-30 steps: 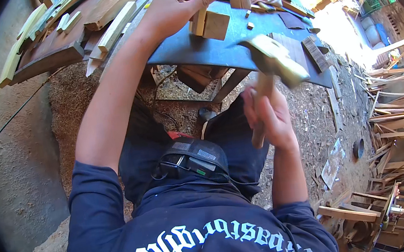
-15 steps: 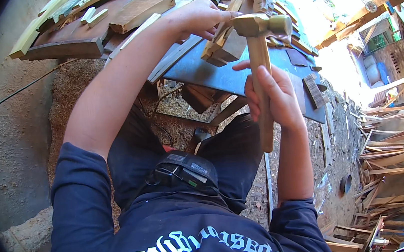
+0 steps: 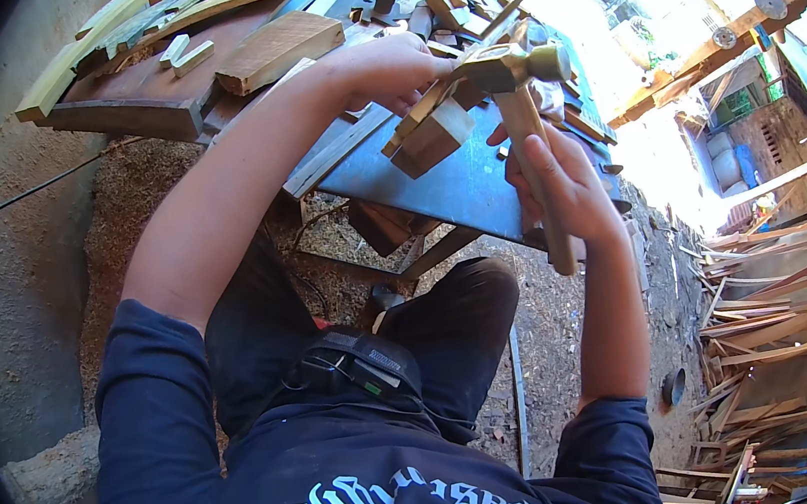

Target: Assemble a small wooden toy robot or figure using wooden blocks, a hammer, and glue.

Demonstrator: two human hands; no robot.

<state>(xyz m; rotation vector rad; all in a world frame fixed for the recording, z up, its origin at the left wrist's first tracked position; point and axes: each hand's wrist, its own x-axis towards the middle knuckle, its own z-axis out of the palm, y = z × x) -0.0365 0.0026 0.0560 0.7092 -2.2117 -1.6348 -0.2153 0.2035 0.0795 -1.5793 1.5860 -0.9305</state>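
Observation:
My right hand [image 3: 566, 177] is wrapped round the wooden handle of a hammer [image 3: 540, 150]. The hammer's metal head is uppermost and overlaps the work in this view; I cannot tell whether it touches. My left hand [image 3: 394, 72] is closed on a wooden piece [image 3: 430, 138], a block with a thin strip along it, held at a slant above the blue-grey tabletop [image 3: 461, 184]. Some of the left fingertips are hidden behind the wood.
A thick wooden block [image 3: 278, 51] and several boards and offcuts lie on the table's left and far parts. A rough wall [image 3: 10, 250] stands at the left. Wood strips [image 3: 784, 316] are stacked at the right. Sawdust [image 3: 130, 200] covers the floor beside the table.
The hammer has tilted, its handle's lower end swinging right, and my right hand has shifted slightly right. The wooden piece has moved a little down and left in view. Both grips stay.

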